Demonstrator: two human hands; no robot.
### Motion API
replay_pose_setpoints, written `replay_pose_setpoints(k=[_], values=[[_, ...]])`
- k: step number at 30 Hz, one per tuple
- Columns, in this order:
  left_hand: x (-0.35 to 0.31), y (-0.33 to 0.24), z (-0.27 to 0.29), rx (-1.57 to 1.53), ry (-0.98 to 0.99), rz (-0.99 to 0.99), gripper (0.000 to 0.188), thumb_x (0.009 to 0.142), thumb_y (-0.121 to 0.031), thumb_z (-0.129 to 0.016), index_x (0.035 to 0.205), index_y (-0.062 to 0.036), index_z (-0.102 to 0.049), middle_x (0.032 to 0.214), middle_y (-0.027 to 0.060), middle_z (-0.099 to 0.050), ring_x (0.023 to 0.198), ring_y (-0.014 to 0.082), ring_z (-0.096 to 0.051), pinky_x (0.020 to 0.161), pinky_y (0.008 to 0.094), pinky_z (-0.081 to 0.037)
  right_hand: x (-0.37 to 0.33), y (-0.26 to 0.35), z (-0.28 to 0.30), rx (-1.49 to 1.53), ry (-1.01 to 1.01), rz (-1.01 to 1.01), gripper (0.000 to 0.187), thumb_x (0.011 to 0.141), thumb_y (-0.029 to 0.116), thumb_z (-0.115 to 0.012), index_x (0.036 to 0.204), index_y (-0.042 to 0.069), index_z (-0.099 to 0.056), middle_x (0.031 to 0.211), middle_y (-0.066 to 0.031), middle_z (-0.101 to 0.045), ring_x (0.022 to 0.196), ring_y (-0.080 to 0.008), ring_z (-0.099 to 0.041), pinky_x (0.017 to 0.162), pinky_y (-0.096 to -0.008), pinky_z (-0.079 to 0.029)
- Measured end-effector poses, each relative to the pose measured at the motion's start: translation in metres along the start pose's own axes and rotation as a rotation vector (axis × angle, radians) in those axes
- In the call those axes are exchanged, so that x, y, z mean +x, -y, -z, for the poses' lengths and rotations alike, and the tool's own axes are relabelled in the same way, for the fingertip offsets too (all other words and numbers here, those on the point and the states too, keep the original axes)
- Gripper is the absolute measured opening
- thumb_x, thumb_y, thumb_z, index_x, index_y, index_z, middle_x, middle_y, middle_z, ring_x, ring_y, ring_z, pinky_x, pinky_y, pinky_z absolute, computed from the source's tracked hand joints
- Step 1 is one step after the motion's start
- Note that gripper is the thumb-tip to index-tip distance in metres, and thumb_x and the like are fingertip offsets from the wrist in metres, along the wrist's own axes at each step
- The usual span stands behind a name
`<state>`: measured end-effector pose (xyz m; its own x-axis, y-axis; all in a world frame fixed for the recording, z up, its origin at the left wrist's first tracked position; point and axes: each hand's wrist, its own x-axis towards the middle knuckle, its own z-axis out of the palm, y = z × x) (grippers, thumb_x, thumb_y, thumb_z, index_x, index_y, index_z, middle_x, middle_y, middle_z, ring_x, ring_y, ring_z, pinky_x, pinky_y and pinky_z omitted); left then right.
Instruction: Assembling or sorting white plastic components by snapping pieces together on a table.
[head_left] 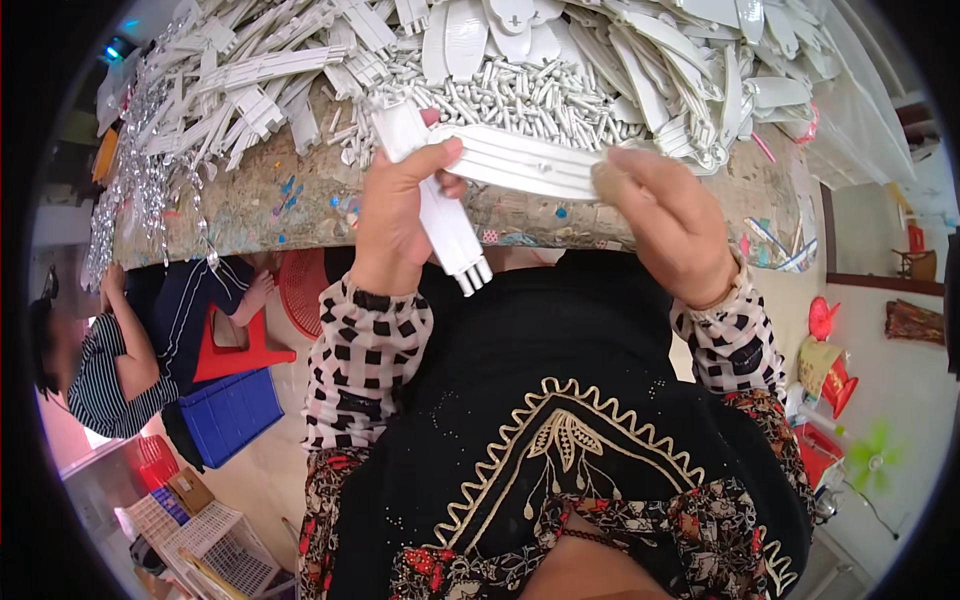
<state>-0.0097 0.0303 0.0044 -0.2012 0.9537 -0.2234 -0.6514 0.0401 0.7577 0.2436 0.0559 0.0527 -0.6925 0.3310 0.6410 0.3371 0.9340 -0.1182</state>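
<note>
My left hand [393, 215] is closed around a straight white plastic piece [447, 228] that slants down, with small prongs at its lower end. Its thumb also presses the left end of a long, slightly curved white plastic strip [535, 165] with ridges along it. The strip crosses in front of a heap of small white pegs [545, 95]. At the strip's right end, my right hand [678, 225] grips it between thumb and fingers, the fingertips somewhat blurred. Whether the two pieces are joined is hidden by the left fingers.
Long white plastic parts [270, 75] are piled at the table's far left, flat rounded ones [690, 60] at the far right. Silver tinsel [135, 180] hangs over the worn table's [260, 215] left end. Another person [115, 365] sits at left, near a blue crate [230, 415].
</note>
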Motion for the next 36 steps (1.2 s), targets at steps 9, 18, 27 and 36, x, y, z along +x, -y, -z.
replay_pose_setpoints(k=[9, 18, 27, 36], values=[[-0.011, 0.018, -0.031, -0.248, 0.024, 0.108, 0.043, 0.08, 0.009, -0.062, 0.116, -0.0055, -0.046, 0.092, 0.0105, -0.057, 0.063, 0.0142, -0.052, 0.054, 0.0275, -0.046, 0.024, 0.012, -0.069, 0.804, -0.152, -0.351, 0.09, 0.076, 0.011, -0.076, 0.143, -0.005, -0.018, 0.137, -0.0225, -0.042, 0.117, -0.0247, -0.054, 0.097, -0.0346, -0.045], [-0.018, 0.006, -0.023, -0.21, 0.368, -0.057, 0.052, 0.1, -0.05, -0.035, 0.125, -0.0049, -0.042, 0.101, 0.0166, -0.056, 0.058, 0.0087, -0.044, 0.054, 0.0223, -0.041, 0.023, 0.003, -0.037, 0.685, -0.244, -0.445, 0.068, 0.09, 0.025, -0.053, 0.142, -0.006, -0.023, 0.11, -0.0164, -0.053, 0.093, -0.0212, -0.054, 0.083, -0.031, -0.046], [-0.027, 0.01, -0.032, -0.243, 0.264, -0.119, 0.036, 0.095, -0.027, -0.056, 0.121, -0.0054, -0.046, 0.111, 0.0091, -0.059, 0.094, 0.0188, -0.061, 0.082, 0.0331, -0.051, 0.0, 0.028, -0.059, 0.749, 0.025, -0.459, 0.061, 0.092, 0.016, -0.055, 0.145, -0.001, -0.03, 0.102, -0.0137, -0.05, 0.087, -0.0225, -0.048, 0.079, -0.0296, -0.042], [-0.03, 0.001, -0.015, 0.013, 0.316, -0.157, 0.048, 0.089, -0.014, -0.065, 0.13, -0.0015, -0.045, 0.117, 0.0075, -0.058, 0.107, 0.0169, -0.058, 0.092, 0.0328, -0.048, -0.003, 0.024, -0.065, 0.675, 0.025, -0.321, 0.063, 0.09, 0.019, -0.059, 0.146, 0.007, -0.033, 0.09, -0.0122, -0.048, 0.077, -0.0243, -0.048, 0.071, -0.0309, -0.044]])
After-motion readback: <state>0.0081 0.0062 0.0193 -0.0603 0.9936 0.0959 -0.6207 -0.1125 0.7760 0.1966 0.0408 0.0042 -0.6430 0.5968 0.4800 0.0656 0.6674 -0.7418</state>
